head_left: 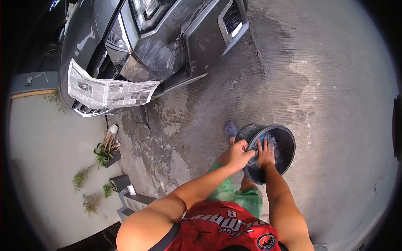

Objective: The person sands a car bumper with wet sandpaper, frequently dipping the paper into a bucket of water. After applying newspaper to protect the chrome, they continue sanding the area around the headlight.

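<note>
A black bucket (288, 144) is tilted in front of my body, its open mouth turned toward me. My left hand (241, 155) grips the bucket's rim on its left side, with the fingers wrapped round the edge. Inside the bucket, my right hand (265, 153) reaches in with its fingers spread. Something blue (262, 137) shows by its fingertips, and whitish wet matter lies around them; what it is I cannot make out.
A dark grey car front (205, 46) with whitish smears on its bumper stands at the upper left. Newspaper sheets (109, 93) cover part of its grille. Potted plants (109, 155) line the left wall. A clog-covered foot (230, 129) is beside the bucket.
</note>
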{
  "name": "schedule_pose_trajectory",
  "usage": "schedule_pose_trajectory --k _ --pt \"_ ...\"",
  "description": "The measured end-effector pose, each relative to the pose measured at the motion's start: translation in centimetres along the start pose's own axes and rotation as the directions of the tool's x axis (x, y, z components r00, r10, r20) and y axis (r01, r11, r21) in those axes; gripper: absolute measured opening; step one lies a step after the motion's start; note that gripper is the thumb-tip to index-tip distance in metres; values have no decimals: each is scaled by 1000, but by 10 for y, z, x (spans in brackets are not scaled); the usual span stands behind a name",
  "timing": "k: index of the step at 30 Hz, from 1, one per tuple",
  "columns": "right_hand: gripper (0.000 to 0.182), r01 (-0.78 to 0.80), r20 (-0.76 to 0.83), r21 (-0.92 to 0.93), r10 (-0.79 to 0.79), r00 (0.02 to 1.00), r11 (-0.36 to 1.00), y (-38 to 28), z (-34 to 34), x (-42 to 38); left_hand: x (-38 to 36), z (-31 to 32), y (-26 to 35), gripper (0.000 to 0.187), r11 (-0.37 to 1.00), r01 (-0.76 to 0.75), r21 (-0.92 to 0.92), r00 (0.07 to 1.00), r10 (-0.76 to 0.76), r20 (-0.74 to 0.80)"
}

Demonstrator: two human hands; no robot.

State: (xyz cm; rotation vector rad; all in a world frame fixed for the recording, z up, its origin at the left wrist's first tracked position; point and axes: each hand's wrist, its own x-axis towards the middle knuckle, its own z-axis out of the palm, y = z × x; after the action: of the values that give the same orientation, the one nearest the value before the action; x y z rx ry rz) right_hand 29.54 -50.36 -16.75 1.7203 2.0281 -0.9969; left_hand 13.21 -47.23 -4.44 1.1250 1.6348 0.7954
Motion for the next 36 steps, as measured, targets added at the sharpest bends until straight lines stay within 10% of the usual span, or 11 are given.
schedule_pose_trajectory --k 4,5,8,11,15,25,29,32,36 --pt "67 -262 216 666 156 964 698 -5 111 1 -17 -12 -53 34 978 52 202 998 -56 13" --pt "60 -315 280 896 153 948 313 -6 130 -4 -21 -12 -95 35 970 162 179 985 -169 21" --pt "52 -457 505 842 122 854 -287 -28 74 -37 -42 -38 -142 39 932 280 229 958 -288 0" --pt "44 -366 418 883 136 898 -294 -58 43 -44 -39 -99 -102 37 828 483 286 872 -486 -66" --pt "45 -212 251 932 102 963 -295 -119 2 -15 2 -171 -198 25 754 606 -252 763 -641 -82" --pt "64 110 -58 982 308 950 -153 -296 -70 159 99 -307 -293 30 540 690 -481 547 -825 -142" --pt "73 471 -449 877 499 741 90 -322 -158 253 122 -328 -294 31 540 669 -511 525 -830 -190" --pt "76 635 -766 627 502 400 451 -355 -172 311 144 -334 -316 33 522 642 -561 539 -828 -154" --pt "80 638 -831 555 370 414 533 -446 -97 345 167 -333 -369 33 500 538 -679 686 -728 7"
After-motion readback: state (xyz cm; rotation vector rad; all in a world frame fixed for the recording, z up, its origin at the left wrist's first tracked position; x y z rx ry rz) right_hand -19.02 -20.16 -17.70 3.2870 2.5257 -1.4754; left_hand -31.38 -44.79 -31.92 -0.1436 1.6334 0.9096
